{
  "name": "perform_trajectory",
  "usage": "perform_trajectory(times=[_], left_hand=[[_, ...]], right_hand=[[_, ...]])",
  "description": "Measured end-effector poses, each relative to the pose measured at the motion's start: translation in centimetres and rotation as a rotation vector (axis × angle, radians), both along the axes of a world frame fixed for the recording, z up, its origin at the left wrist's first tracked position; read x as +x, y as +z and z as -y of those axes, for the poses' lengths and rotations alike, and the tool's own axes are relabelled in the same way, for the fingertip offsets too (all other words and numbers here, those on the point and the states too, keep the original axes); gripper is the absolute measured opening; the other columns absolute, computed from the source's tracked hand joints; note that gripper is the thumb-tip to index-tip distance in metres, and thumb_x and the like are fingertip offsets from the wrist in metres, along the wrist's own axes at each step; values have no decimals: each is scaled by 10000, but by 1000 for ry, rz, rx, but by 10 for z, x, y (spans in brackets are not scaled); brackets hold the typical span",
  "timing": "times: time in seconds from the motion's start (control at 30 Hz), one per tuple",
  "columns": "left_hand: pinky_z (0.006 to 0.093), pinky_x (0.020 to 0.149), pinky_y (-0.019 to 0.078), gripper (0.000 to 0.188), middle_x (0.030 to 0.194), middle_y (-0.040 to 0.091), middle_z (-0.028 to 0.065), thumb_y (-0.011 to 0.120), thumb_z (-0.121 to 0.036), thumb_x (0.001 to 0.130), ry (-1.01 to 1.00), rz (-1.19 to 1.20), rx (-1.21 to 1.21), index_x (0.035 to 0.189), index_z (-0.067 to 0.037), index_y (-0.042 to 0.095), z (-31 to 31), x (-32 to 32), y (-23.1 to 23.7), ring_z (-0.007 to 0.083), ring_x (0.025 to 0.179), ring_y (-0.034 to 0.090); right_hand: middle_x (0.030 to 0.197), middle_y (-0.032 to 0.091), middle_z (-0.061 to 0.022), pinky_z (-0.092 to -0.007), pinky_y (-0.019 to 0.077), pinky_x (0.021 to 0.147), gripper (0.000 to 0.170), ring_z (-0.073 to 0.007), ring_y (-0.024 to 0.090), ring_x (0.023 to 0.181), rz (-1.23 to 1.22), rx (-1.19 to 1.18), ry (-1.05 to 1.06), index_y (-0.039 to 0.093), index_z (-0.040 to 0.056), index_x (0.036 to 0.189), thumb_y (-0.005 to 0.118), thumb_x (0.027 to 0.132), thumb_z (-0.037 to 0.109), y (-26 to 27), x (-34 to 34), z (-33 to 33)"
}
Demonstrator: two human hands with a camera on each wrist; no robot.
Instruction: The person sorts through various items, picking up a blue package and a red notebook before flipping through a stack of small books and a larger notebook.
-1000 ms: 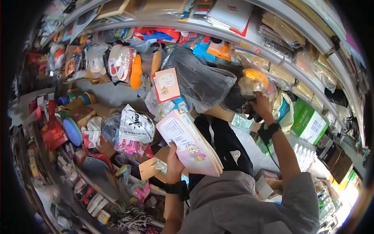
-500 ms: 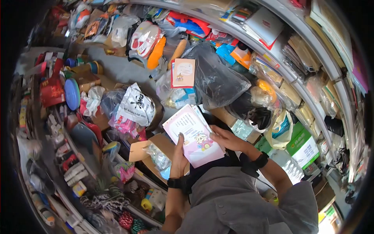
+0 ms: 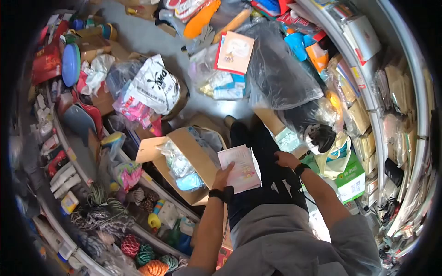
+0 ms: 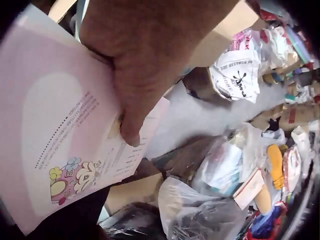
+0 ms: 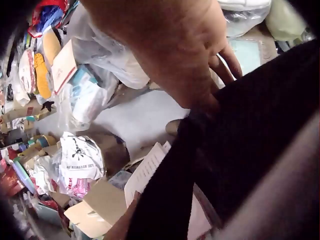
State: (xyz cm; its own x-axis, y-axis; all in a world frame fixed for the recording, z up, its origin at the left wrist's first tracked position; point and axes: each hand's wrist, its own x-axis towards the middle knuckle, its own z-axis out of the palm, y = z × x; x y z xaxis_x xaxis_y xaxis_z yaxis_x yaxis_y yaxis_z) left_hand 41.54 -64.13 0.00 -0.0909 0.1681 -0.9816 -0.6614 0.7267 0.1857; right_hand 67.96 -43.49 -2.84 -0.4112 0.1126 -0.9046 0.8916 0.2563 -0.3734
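My left hand (image 3: 223, 177) grips a thin stack of pale pink booklets (image 3: 244, 172), thumb across the front cover. In the left wrist view the top booklet (image 4: 45, 115) shows printed text and a cartoon figure with flowers near its lower edge. The booklets stand over my lap, tilted. My right hand (image 3: 288, 160) is at the dark trousers (image 3: 271, 177), over the thigh. Seen from the right wrist, the fingers of the right hand (image 5: 180, 55) are curled and pinch a raised fold of the dark cloth (image 5: 240, 130).
An opened cardboard box (image 3: 193, 152) with plastic-wrapped things stands left of my legs. Ahead lie a peach-coloured card (image 3: 235, 53) and a large grey plastic bag (image 3: 285, 69). A white printed bag (image 3: 156, 87) sits farther left. A green box (image 3: 350, 179) and loaded shelves (image 3: 375, 115) line the right.
My right hand went from a packet on the right to the booklets, then off them to the trousers. The left hand keeps the booklets, now lower in view. The view has swung.
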Motion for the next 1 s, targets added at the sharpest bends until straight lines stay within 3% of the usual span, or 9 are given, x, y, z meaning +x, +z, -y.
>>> perform_trajectory(times=[0.07,0.2,0.27,0.43,0.6,0.67,0.7,0.83,1.0], left_hand=[[316,766,490,618,1026,645,122,713,-434,749,-153,-87,0,1106,56,592,19,8,-29,201,886,615],[322,738,499,617,974,663,142,711,-452,736,-91,-66,-28,1067,60,613,16,28,-41,225,846,642],[335,716,506,593,915,675,159,705,-453,738,-299,-174,-171,1015,67,633,16,34,-50,257,830,657],[344,710,505,584,908,676,172,696,-455,749,-244,-279,-160,1003,68,635,18,36,-63,276,833,658],[305,791,466,527,1005,648,120,674,-390,808,-338,-68,-165,1104,38,589,2,11,3,191,917,599],[301,673,502,503,910,643,81,654,-399,833,-199,-74,67,1049,49,587,14,10,23,177,793,619],[298,732,502,477,1000,615,81,610,-370,876,-62,-23,197,1141,20,531,21,12,30,169,881,603],[317,827,477,462,1130,566,76,578,-323,904,134,177,122,1223,-7,468,14,-7,75,175,990,568],[321,826,478,492,1129,561,72,590,-335,897,24,112,135,1230,4,465,2,-27,51,167,984,561]], right_hand=[[1070,617,-148,-418,468,844,454,-335,572,1014,-55,55,-35,554,87,1154,665,756,273,-11,5,17],[1021,613,-138,-422,476,794,327,-314,582,973,41,180,83,584,83,999,671,735,256,-5,-13,19],[994,610,-138,-422,475,774,286,-313,584,951,49,156,33,580,82,954,669,737,247,-4,-17,17],[933,608,-140,-397,473,744,193,-328,584,893,-61,168,22,575,91,899,651,756,196,-6,-12,16],[863,603,-101,-340,457,735,160,-245,587,827,-131,-294,-477,555,79,898,628,800,182,10,3,12],[832,604,-85,-337,453,738,190,-209,581,816,-140,-467,-284,559,70,925,623,814,209,52,0,1],[826,612,-90,-340,455,742,205,-217,587,820,-98,-455,-115,570,65,937,617,814,223,70,-3,-8],[867,631,-104,-346,457,746,239,-230,595,832,-75,-471,-130,585,63,966,619,804,235,76,1,-20],[910,650,-122,-360,458,783,289,-249,611,882,-69,-519,10,627,62,977,603,803,292,55,-39,-36]])
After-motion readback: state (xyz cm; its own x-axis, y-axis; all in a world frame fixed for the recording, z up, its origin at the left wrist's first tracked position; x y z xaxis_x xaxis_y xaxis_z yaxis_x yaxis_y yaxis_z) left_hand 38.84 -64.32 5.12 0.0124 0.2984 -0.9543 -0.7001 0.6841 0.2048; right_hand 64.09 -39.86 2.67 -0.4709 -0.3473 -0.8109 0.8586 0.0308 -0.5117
